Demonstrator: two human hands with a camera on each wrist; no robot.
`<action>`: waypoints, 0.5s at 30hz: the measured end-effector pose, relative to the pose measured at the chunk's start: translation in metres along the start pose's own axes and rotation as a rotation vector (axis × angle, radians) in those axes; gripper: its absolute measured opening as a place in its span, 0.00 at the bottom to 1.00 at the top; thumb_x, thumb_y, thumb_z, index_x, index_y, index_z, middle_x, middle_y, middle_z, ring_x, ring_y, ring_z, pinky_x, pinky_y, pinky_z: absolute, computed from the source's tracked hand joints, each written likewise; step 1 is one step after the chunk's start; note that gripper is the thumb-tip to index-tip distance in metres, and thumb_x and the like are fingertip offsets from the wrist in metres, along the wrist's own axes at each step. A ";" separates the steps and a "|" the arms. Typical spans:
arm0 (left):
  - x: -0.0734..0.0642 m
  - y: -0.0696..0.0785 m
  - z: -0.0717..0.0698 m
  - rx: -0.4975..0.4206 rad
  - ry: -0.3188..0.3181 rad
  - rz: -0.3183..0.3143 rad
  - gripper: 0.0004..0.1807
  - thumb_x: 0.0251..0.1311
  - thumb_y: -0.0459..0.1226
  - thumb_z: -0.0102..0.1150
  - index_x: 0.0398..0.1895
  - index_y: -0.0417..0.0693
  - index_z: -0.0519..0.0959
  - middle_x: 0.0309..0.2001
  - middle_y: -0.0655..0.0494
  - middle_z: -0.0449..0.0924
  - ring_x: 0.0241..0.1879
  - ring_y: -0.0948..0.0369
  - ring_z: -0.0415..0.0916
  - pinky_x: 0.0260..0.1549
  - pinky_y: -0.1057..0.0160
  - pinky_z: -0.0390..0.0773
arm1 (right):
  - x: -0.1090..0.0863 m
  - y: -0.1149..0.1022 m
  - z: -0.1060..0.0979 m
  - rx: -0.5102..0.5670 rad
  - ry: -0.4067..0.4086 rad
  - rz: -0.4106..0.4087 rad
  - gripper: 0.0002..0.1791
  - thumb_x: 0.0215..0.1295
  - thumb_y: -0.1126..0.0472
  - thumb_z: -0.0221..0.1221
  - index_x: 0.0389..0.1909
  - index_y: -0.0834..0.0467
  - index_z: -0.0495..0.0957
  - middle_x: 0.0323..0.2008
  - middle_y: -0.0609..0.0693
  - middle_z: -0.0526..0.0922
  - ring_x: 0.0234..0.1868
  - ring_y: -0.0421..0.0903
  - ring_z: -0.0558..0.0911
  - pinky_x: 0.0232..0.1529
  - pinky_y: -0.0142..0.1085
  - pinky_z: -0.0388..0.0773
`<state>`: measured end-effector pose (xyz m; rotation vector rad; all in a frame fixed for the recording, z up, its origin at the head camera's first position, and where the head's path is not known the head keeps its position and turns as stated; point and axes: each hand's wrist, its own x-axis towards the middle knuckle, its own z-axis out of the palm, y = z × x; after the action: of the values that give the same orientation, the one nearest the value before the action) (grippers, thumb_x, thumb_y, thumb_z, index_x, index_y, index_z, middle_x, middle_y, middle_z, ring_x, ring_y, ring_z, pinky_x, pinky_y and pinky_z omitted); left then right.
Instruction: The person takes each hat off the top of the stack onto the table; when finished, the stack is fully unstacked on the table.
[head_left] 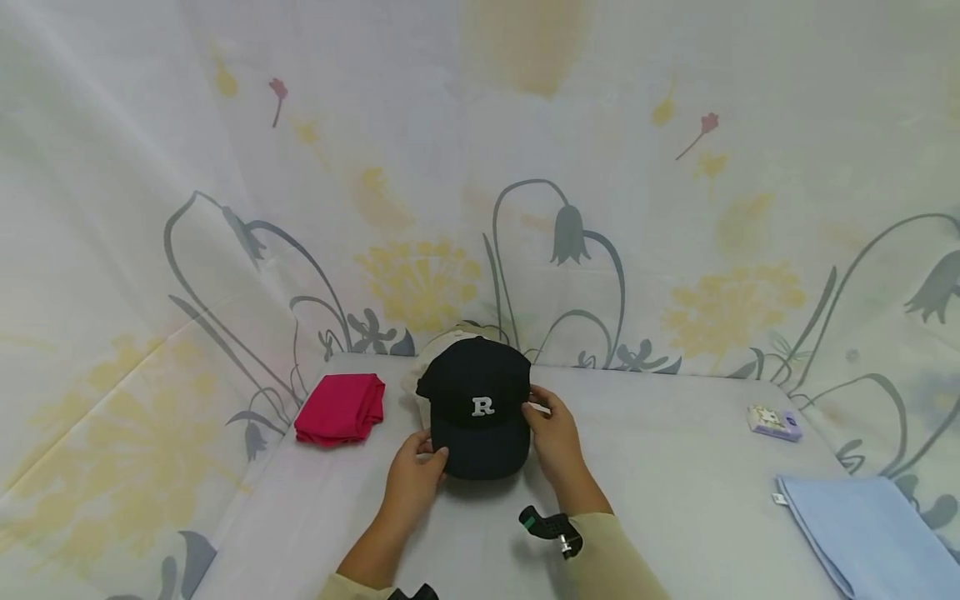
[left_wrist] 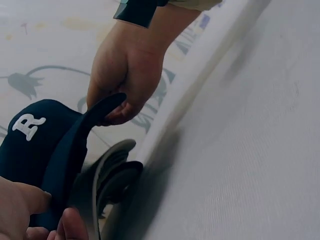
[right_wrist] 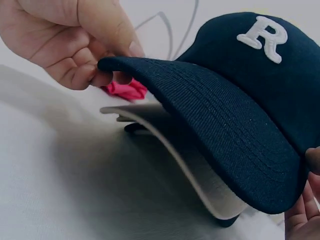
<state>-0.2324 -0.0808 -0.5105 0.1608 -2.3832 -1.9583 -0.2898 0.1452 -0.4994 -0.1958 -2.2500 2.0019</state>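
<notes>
A black baseball cap point(head_left: 480, 457) with a white letter R faces me near the middle of the table. My left hand point(head_left: 415, 477) pinches one side edge of its brim. On the opposite side, my right hand point(head_left: 557, 435) holds the cap between thumb and fingers near where brim meets crown. Below and behind it is a beige cap point(head_left: 420, 379), largely covered. In the right wrist view, the beige brim point(right_wrist: 195, 185) sits under the black one with a gap between them. More brims point(left_wrist: 120, 177), one of them dark, are stacked below in the left wrist view.
A folded red cloth point(head_left: 341, 408) lies left of the caps. Toward the right are a small purple-and-white packet point(head_left: 775, 422) and a folded light blue cloth point(head_left: 870, 533). A flower-patterned curtain point(head_left: 450, 150) hangs behind the white table point(head_left: 675, 500).
</notes>
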 end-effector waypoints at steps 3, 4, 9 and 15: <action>-0.005 0.005 0.001 -0.013 -0.009 0.007 0.25 0.71 0.34 0.62 0.68 0.33 0.72 0.52 0.41 0.76 0.41 0.58 0.79 0.36 0.63 0.86 | -0.003 -0.003 -0.004 0.016 -0.008 -0.003 0.24 0.77 0.58 0.59 0.71 0.56 0.73 0.66 0.57 0.76 0.64 0.55 0.76 0.63 0.46 0.74; -0.006 0.006 0.001 -0.015 -0.011 0.009 0.25 0.71 0.34 0.62 0.68 0.33 0.72 0.52 0.41 0.76 0.41 0.58 0.79 0.37 0.63 0.86 | -0.004 -0.003 -0.005 0.023 -0.009 -0.002 0.24 0.78 0.58 0.59 0.71 0.56 0.73 0.66 0.56 0.76 0.64 0.55 0.76 0.63 0.46 0.74; -0.011 0.012 0.004 -0.020 -0.003 0.019 0.25 0.71 0.34 0.63 0.68 0.33 0.72 0.51 0.43 0.76 0.39 0.59 0.77 0.37 0.64 0.85 | -0.010 -0.007 -0.011 0.033 0.001 0.010 0.25 0.78 0.58 0.57 0.73 0.54 0.72 0.67 0.55 0.74 0.64 0.55 0.75 0.62 0.46 0.73; -0.016 0.017 0.008 -0.021 -0.010 0.033 0.24 0.70 0.34 0.63 0.67 0.34 0.73 0.50 0.43 0.76 0.36 0.60 0.77 0.34 0.67 0.82 | -0.015 -0.011 -0.018 0.034 0.021 0.010 0.24 0.78 0.58 0.57 0.72 0.55 0.72 0.67 0.55 0.74 0.65 0.54 0.75 0.63 0.46 0.73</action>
<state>-0.2180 -0.0683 -0.4944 0.1098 -2.3550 -1.9735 -0.2723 0.1586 -0.4863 -0.2233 -2.2055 2.0315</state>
